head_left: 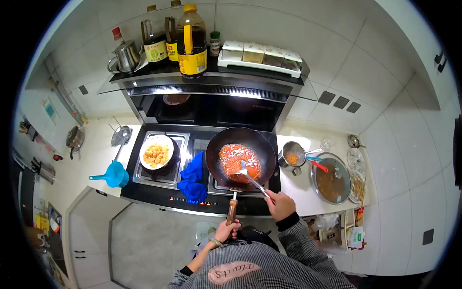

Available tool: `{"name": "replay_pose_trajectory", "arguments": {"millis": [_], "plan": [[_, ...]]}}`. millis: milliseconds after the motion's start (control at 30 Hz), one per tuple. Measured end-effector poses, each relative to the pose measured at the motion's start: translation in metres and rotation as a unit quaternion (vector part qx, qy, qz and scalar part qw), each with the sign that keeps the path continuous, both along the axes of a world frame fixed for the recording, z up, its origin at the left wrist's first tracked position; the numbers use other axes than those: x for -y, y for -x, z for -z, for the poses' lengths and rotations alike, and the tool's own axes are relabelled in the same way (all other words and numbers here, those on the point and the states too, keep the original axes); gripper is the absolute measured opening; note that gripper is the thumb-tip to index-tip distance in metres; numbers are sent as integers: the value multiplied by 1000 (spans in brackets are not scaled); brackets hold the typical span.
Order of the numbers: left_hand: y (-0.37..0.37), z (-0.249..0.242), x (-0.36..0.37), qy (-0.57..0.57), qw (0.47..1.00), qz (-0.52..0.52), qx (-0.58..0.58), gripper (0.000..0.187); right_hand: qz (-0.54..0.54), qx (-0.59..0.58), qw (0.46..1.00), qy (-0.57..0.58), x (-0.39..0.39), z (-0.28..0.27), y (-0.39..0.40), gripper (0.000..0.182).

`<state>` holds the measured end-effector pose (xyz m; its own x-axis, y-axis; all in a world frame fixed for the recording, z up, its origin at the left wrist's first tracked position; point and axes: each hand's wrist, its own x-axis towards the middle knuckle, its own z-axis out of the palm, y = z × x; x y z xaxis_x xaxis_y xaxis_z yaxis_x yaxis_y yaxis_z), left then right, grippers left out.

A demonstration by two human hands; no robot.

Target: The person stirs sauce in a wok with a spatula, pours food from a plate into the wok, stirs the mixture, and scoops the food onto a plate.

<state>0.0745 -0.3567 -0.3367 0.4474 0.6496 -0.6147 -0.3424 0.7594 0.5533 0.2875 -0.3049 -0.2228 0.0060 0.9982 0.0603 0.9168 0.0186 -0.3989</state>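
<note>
A dark wok (pixel 218 150) sits on the right burner with bubbling red sauce (pixel 237 158) inside. My left hand (pixel 226 231) is wrapped round the wok's wooden handle (pixel 232 210). In my right hand (pixel 280 206) is the long metal handle of a ladle (pixel 252 180), whose head rests in the sauce near the wok's near right side. On the left burner stands a white bowl (pixel 143 153) holding golden fried pieces (pixel 156 154). A crumpled blue cloth (pixel 193 179) lies between that burner and the wok.
Right of the stove are a metal strainer cup (pixel 292 150), a red-tipped utensil (pixel 319 166) and a large basin (pixel 331 198) of brownish liquid. A blue dipper (pixel 114 174) and a metal skimmer (pixel 121 137) lie left. Bottles (pixel 192 38) and a seasoning box (pixel 260 60) stand on the shelf above.
</note>
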Motion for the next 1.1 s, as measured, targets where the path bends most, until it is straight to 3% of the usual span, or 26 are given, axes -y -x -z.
{"name": "replay_pose_trajectory", "arguments": {"millis": [167,433,567,667,800,900,1000,1100], "plan": [[2,10,0,-14,1000,11,13,18,15,-38,997,-64,-38,35,-2,24],[1,3,2,-5,1000,-6,5,18,-2,28,1000,4,4,-51,-50,19],[0,0,0,3,1000,1,11,18,-18,2,999,-51,-14,-13,-30,19],[0,3,0,7,1000,4,8,17,22,-73,995,-65,-44,24,-19,23],[1,4,0,-1,1000,5,12,17,54,-86,990,-95,-67,56,-5,24],[2,2,0,-12,1000,1,-3,18,-15,-128,986,-104,-66,69,-4,24],[2,-3,0,8,1000,-4,11,18,-52,-94,993,-39,-41,23,-13,22],[2,1,0,6,1000,-3,5,18,-34,-100,991,-81,-35,8,-32,20]]}}
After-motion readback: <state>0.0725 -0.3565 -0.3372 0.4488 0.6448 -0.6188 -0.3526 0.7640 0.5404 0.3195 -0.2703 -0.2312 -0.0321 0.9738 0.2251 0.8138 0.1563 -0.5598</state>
